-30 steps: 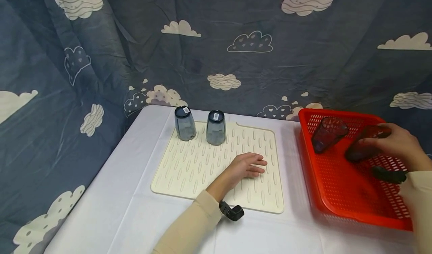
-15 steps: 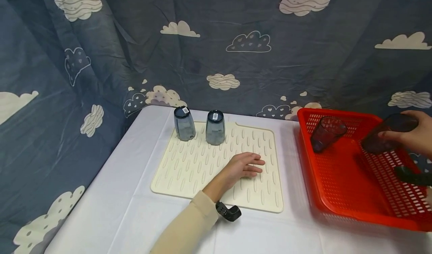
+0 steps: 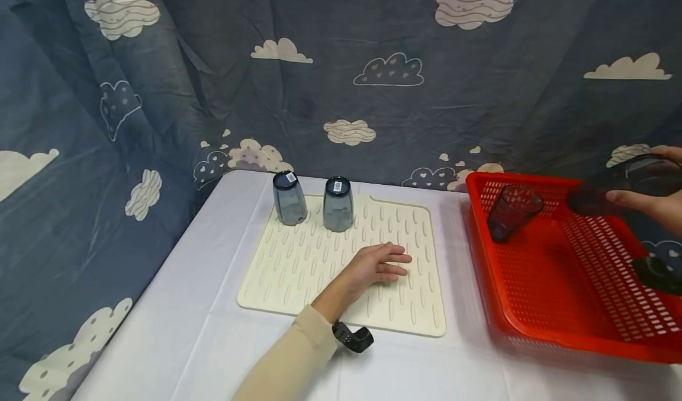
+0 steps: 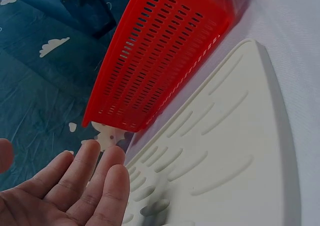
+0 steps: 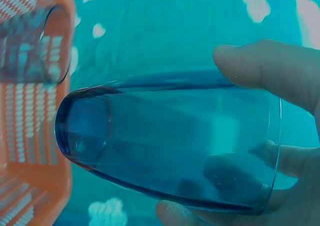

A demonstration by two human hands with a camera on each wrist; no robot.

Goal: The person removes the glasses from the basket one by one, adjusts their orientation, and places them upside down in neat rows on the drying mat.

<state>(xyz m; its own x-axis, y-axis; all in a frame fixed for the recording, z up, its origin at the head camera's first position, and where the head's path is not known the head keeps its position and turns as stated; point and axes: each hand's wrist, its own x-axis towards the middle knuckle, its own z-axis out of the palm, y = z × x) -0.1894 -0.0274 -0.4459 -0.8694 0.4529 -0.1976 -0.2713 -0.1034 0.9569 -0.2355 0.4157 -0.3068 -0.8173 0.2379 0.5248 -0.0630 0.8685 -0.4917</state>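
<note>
A clear blue drinking glass lies sideways in my right hand, gripped near its rim between thumb and fingers. In the head view this right hand is partly cut off at the right edge, holding the glass above the basket's far right side. My left hand hovers low over the cream drying mat, its fingers loosely extended and holding nothing. Two blue glasses stand upside down at the mat's back: a left glass and a right glass. Another glass leans inside the red basket.
The red basket stands on the white-covered table, right of the mat. Behind the table hangs a dark cloud-print curtain, which also runs along the left side. A black wrist strap sits on the left wrist.
My right hand has lifted the glass out of the basket, moving right and up. The left hand has shifted slightly to the left. The other glasses stay in place.
</note>
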